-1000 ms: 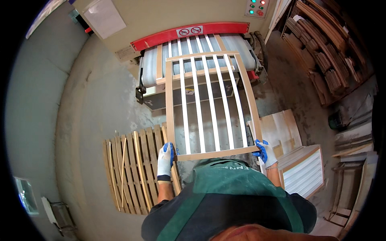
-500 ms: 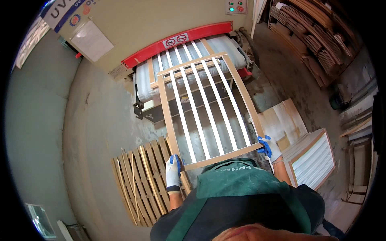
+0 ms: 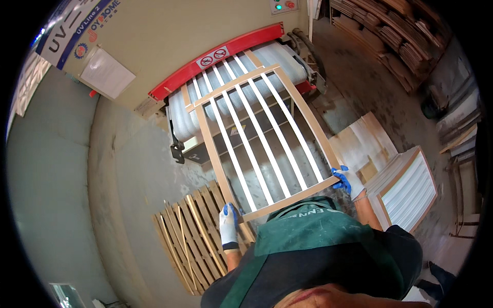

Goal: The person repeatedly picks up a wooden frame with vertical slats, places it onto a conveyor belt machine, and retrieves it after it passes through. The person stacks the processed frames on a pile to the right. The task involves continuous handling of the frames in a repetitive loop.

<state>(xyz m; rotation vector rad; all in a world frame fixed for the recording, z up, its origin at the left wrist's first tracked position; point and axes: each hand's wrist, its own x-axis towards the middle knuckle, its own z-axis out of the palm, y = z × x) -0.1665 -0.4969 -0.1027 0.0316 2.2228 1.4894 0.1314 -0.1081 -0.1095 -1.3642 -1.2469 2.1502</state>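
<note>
I hold a slatted panel frame [image 3: 211,154], tan around the border with several white slats, by its two near corners. My left hand [image 3: 228,226], in a white glove with blue fingertips, is closed on the near left corner. On the near right corner my right hand [image 3: 349,184], gloved alike, is closed too. The far rail of the panel frame reaches over a machine's ribbed roller or belt [image 3: 179,119]. There it lines up with the near rail of a second slatted frame [image 3: 186,96], which lies partly under a red guard bar [image 3: 169,84].
At my left a slatted wooden pallet [image 3: 177,246] lies on the floor with loose strips on it. A stack of framed panels [image 3: 411,197] stands at my right, beside a flat board [image 3: 367,143]. Stacked brown sheets [image 3: 395,38] fill the far right. Cables [image 3: 310,54] hang by the machine.
The second frame has slid farther under the red guard bar. Its near rail, seen through my panel frame before, now meets that frame's far rail. Both hands keep their grip; the view has shifted slightly.
</note>
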